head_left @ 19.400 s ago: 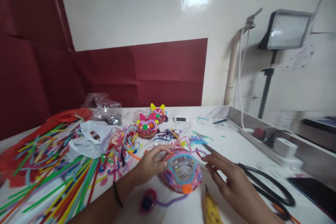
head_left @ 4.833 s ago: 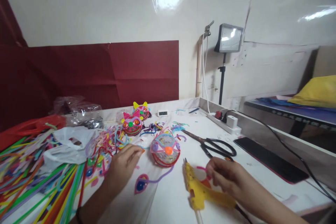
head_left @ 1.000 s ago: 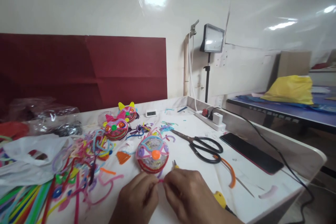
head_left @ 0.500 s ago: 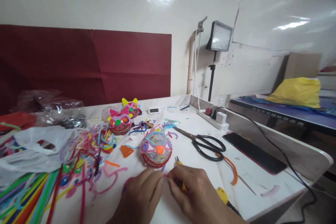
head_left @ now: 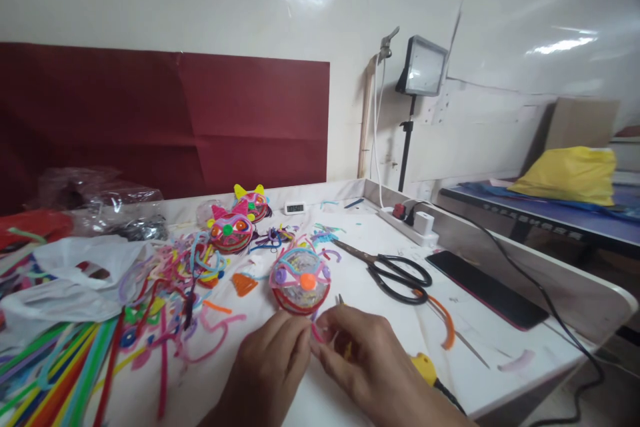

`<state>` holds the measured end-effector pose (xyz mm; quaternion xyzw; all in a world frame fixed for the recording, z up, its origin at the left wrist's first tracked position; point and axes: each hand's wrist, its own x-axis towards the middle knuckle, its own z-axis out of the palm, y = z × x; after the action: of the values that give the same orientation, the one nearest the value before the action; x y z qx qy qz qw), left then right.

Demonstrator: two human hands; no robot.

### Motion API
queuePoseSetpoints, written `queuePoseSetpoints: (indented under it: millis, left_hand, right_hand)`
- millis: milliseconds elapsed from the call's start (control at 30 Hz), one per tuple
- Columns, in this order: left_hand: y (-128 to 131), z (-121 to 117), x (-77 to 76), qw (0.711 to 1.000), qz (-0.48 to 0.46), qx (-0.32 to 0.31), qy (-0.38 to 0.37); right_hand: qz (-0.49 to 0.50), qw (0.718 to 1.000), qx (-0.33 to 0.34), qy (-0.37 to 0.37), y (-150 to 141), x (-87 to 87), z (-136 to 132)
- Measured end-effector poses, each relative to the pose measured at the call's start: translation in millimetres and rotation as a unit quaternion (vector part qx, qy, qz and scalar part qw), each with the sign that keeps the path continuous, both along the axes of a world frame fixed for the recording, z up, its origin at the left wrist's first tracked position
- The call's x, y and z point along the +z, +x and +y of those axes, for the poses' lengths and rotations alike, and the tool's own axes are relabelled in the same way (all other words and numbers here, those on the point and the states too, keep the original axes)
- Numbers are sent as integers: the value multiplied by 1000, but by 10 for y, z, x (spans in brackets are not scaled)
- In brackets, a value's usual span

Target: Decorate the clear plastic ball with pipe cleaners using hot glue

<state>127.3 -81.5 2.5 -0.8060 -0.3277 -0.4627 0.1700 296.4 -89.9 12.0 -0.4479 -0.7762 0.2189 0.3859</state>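
Observation:
My left hand (head_left: 267,373) and my right hand (head_left: 367,367) meet at the table's near edge, both pinched on a short pink pipe cleaner (head_left: 319,333) bent into a small loop between the fingertips. Just beyond them lies a round clear dome face (head_left: 300,280) trimmed with pink and blue pipe cleaners and an orange nose. A yellow glue gun (head_left: 425,368) lies under my right hand, mostly hidden. Two finished cat-like faces (head_left: 231,231) rest farther back.
Black scissors (head_left: 395,272) lie to the right of the dome, with an orange pipe cleaner (head_left: 443,320) and a dark phone (head_left: 487,290) beyond. Piles of coloured pipe cleaners (head_left: 70,360) and a white plastic bag (head_left: 75,277) fill the left. A power strip (head_left: 410,223) sits at the back right.
My hands have stayed together at the near edge; the pink pipe cleaner between the fingertips has been curled from a short straight bit into a small loop. The view shifted slightly.

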Motion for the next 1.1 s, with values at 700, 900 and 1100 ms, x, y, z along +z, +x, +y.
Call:
queuePoseSetpoints:
  millis: [700, 900, 1100]
  left_hand:
    - [50, 2, 107, 849, -190, -26, -492]
    - [39, -6, 137, 908, -166, -16, -383]
    - [38, 18, 128, 846, -220, -34, -484]
  right_hand:
    - [113, 981, -22, -159, -29, 50, 48]
    - [129, 977, -13, -167, -35, 16, 74]
    - [156, 967, 34, -200, 39, 30, 78]
